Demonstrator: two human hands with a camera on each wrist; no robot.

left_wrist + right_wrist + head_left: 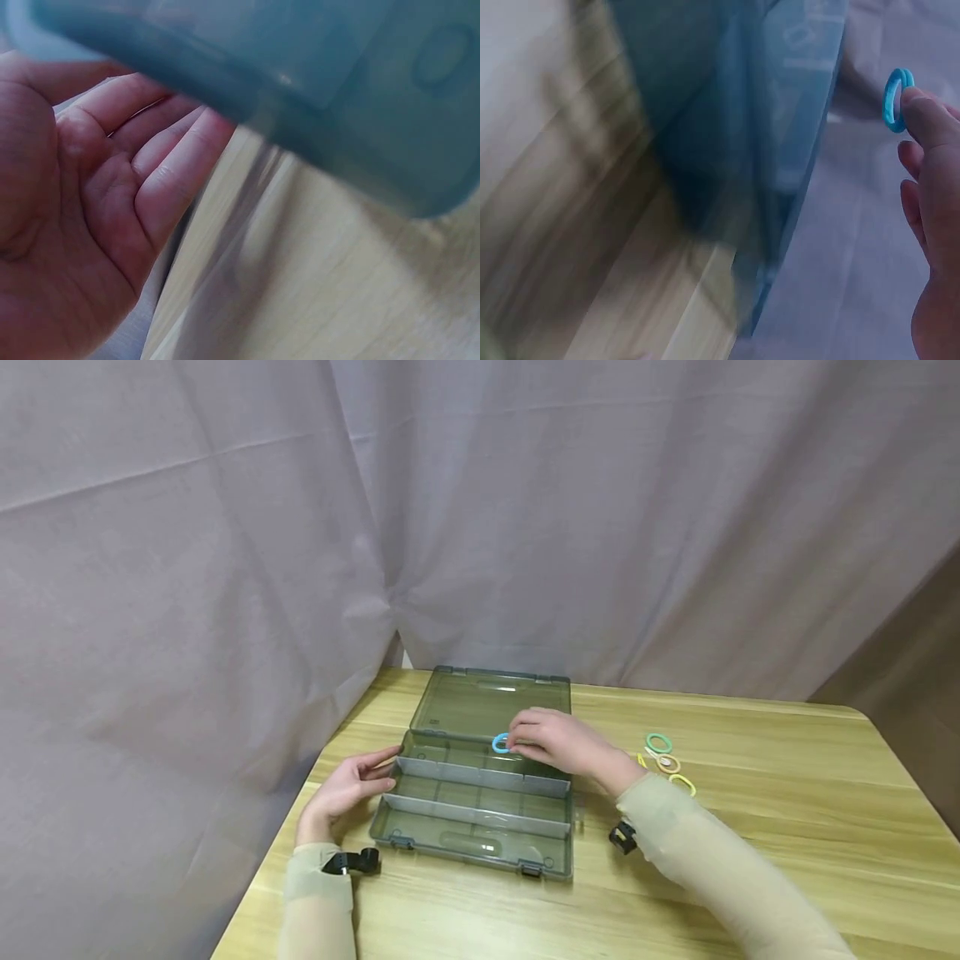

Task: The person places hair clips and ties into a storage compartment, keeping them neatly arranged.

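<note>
My right hand [558, 739] pinches a small light-blue ring [889, 101] between thumb and fingertip. In the head view that hand and the ring are over the back row of a translucent grey-green compartment box [480, 852], whose lid [495, 697] lies folded back behind it. Long grey dividers [480, 812] split the box into three rows. My left hand [348, 787] rests against the box's left end, thumb and fingers fairly straight. In the left wrist view its fingertips pass out of sight behind the box's edge.
Right of the box, a green ring [659, 743], an orange ring [670, 764] and a yellow ring [683, 785] lie on the wooden table [825, 802]. My right forearm partly covers that group. Grey curtain [525, 527] hangs along the table's back and left.
</note>
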